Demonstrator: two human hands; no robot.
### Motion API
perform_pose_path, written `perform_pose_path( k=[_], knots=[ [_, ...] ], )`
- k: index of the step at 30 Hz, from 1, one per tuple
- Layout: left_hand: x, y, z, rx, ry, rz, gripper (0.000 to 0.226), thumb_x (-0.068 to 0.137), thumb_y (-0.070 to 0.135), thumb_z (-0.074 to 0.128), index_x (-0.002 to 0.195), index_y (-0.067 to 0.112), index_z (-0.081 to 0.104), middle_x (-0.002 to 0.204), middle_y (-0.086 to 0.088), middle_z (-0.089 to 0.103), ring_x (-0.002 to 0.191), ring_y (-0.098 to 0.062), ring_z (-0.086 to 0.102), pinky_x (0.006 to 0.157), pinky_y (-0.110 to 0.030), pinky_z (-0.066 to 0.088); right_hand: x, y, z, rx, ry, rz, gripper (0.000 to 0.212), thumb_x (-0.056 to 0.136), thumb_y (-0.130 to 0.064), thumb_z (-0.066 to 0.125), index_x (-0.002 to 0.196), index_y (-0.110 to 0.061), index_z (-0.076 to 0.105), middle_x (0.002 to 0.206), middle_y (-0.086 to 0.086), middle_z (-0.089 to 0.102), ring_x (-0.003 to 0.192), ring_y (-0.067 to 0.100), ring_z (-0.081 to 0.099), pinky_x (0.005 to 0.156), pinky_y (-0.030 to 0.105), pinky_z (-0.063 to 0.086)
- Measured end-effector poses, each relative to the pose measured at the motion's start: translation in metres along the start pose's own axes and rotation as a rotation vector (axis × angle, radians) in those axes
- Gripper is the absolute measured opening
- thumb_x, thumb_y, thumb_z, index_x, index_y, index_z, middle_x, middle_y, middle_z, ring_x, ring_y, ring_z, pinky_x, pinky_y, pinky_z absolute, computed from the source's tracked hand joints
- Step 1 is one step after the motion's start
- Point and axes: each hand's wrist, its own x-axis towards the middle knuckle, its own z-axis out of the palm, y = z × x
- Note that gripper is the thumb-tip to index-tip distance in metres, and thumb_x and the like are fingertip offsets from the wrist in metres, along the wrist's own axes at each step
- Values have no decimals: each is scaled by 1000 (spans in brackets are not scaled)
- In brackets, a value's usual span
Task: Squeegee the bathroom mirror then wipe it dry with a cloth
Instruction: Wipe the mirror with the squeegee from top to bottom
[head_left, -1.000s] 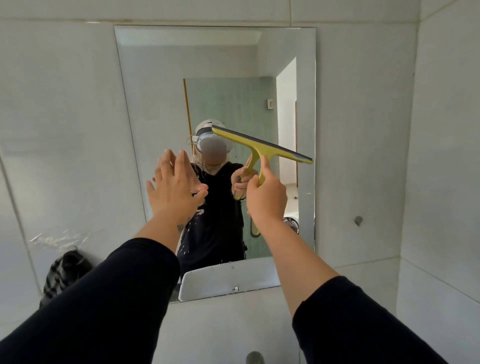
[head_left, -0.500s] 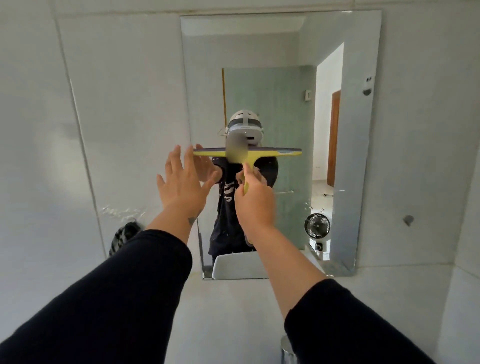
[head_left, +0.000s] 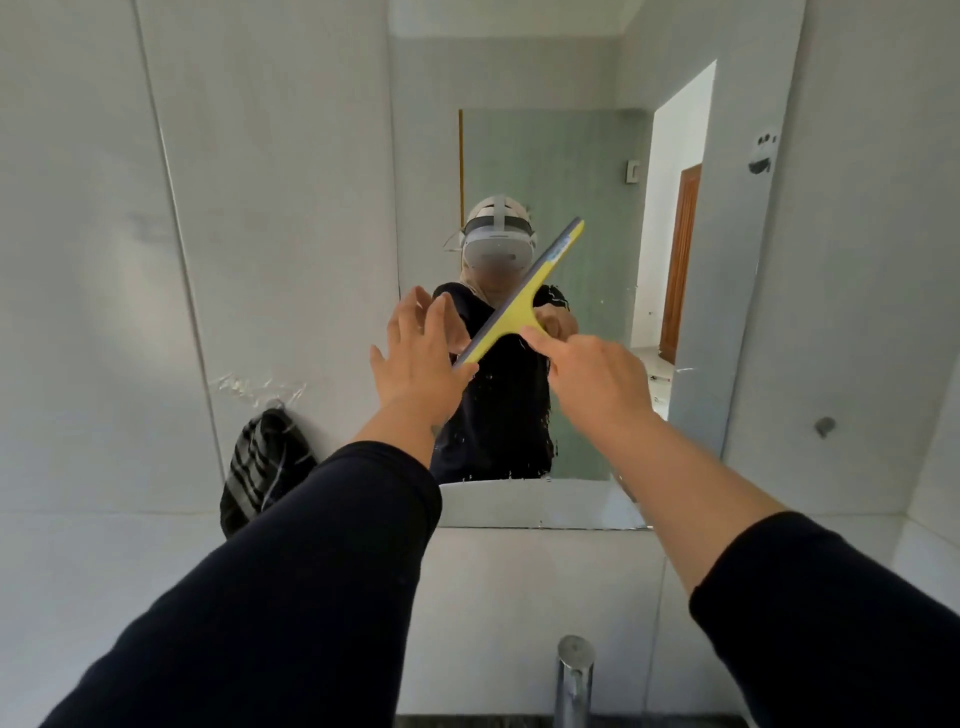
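The tall frameless mirror (head_left: 587, 83) hangs on the white tiled wall ahead, with water drops low on the glass. My right hand (head_left: 597, 379) grips the handle of a yellow squeegee (head_left: 519, 301), whose blade slants from lower left to upper right in front of the mirror's middle. My left hand (head_left: 415, 364) is raised with its fingers spread, right beside the blade's lower end at the mirror's left edge; I cannot tell if it touches. A dark striped cloth (head_left: 260, 462) hangs on the wall to the left of the mirror.
A chrome tap (head_left: 574, 675) rises at the bottom right. A small metal hook (head_left: 825, 426) sticks out of the wall right of the mirror. A white sticker (head_left: 762, 150) sits near the mirror's upper right edge. Clear tape (head_left: 260, 387) is stuck above the cloth.
The squeegee blade has swung from level to a steep slant, right end up, and sits lower on the glass. My view has shifted left, and the mirror looks larger.
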Motion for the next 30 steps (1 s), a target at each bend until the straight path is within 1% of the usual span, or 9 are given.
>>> perform_pose_path(
  k=[3, 8, 12, 17, 21, 23, 25, 27, 30],
  knots=[
    [-2, 15, 7, -13, -9, 32, 80, 85, 41, 65, 147, 28, 17, 157, -4, 4, 143, -27, 13, 111, -57, 25, -3, 16, -2, -16, 1, 34, 61, 98, -5, 39, 142, -47, 30, 81, 5, 49, 69, 25, 47, 58, 33, 38],
    [-6, 38, 19, -24, -38, 62, 83, 85, 35, 66, 149, 27, 14, 158, -4, 0, 145, -27, 8, 114, -56, 20, -12, 47, -3, -9, 19, 101, 61, 98, -7, 38, 142, -48, 30, 76, 4, 50, 66, 24, 51, 55, 32, 39],
    [-6, 48, 29, -17, -47, 66, 85, 85, 33, 66, 150, 26, 12, 158, -5, -2, 146, -29, 5, 114, -57, 18, -21, 73, -4, 3, 24, 173, 61, 97, -8, 38, 142, -49, 29, 73, 6, 50, 64, 25, 49, 55, 33, 38],
    [-5, 56, 39, -22, -58, 78, 83, 86, 33, 64, 149, 28, 11, 158, -6, -3, 144, -30, 9, 112, -59, 21, -37, 97, -7, 99, 69, 261, 53, 98, -17, 42, 143, -44, 32, 73, 9, 53, 65, 25, 48, 58, 31, 38],
    [-6, 57, 47, -3, -69, 66, 85, 85, 35, 65, 149, 30, 9, 158, -6, -10, 145, -30, 7, 112, -59, 22, -49, 104, 5, 249, 107, 333, 54, 97, -16, 45, 143, -41, 34, 78, 14, 61, 66, 25, 48, 61, 34, 43],
    [-6, 56, 48, -7, -55, 73, 84, 84, 35, 66, 148, 30, 12, 158, -6, -10, 144, -31, 6, 111, -60, 24, -52, 103, 14, 315, 139, 363, 54, 96, -14, 45, 142, -40, 37, 66, 8, 55, 62, 23, 47, 60, 35, 46],
    [-5, 55, 50, -14, -42, 73, 83, 83, 34, 67, 147, 31, 14, 158, -5, -10, 144, -30, 6, 110, -60, 26, -53, 101, 23, 380, 170, 392, 54, 95, -13, 46, 141, -40, 39, 55, 0, 42, 58, 20, 43, 57, 35, 44],
    [-5, 54, 51, -14, -33, 70, 84, 83, 33, 67, 147, 32, 14, 158, -5, -10, 144, -30, 7, 108, -59, 29, -55, 99, 33, 439, 189, 417, 54, 94, -12, 47, 140, -39, 40, 53, -3, 37, 54, 17, 39, 56, 31, 40],
    [-5, 53, 52, -2, -29, 75, 84, 82, 34, 68, 147, 32, 14, 158, -6, -10, 144, -31, 9, 105, -58, 34, -59, 95, 43, 501, 212, 462, 55, 94, -9, 46, 140, -37, 42, 53, -1, 36, 51, 15, 35, 55, 31, 38]
  ],
)
